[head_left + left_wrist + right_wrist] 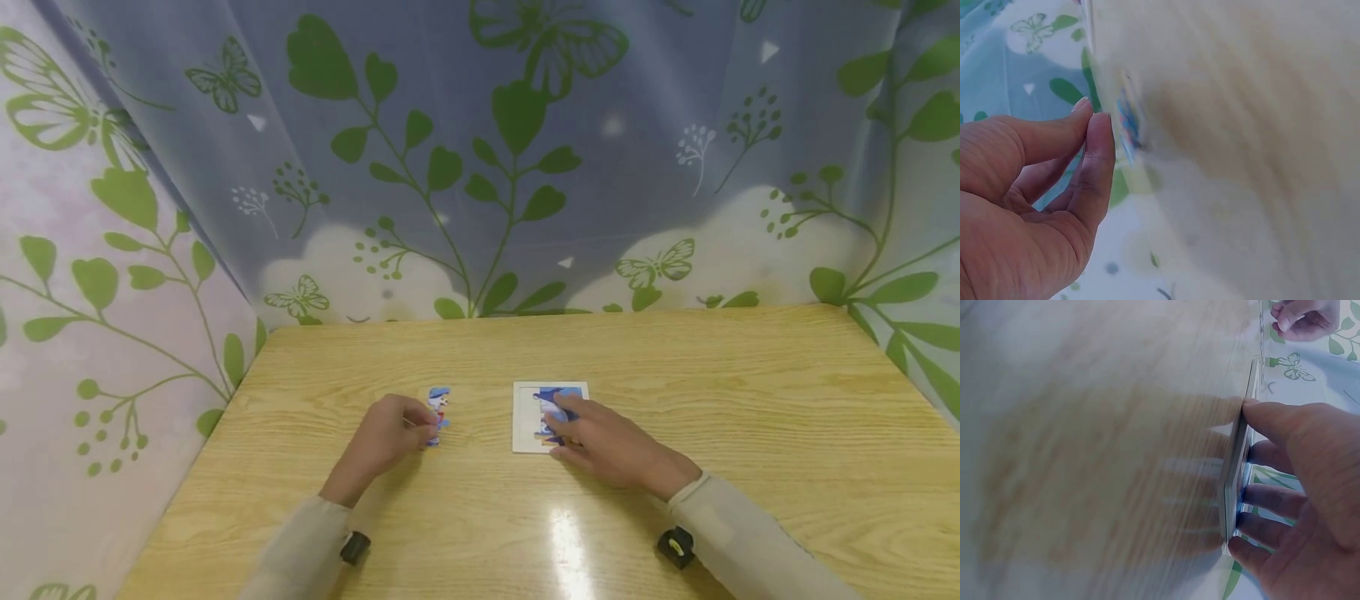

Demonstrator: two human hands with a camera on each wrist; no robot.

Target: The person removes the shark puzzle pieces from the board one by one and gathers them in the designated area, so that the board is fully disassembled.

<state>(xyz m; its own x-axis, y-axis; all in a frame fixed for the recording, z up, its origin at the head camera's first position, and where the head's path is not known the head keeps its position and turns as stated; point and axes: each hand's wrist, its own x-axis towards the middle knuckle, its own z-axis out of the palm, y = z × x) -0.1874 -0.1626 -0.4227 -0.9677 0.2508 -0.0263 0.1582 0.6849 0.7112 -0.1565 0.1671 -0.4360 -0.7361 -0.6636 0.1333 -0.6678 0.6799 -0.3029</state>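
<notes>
Wooden table (675, 375) blurs in wrist views; right hand (600, 442) half-covers puzzle tray (525, 417).

No legible text, labels, brands or numbers in any view. Puzzle board (525, 417) and loose pieces (438, 408) show picture print only; curtain (480, 150) carries leaf and butterfly pattern, no lettering.

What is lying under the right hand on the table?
Under the right hand lies a white puzzle tray with blue pieces inside. The fingers cover its right part, so what is fitted there cannot be seen.
</notes>
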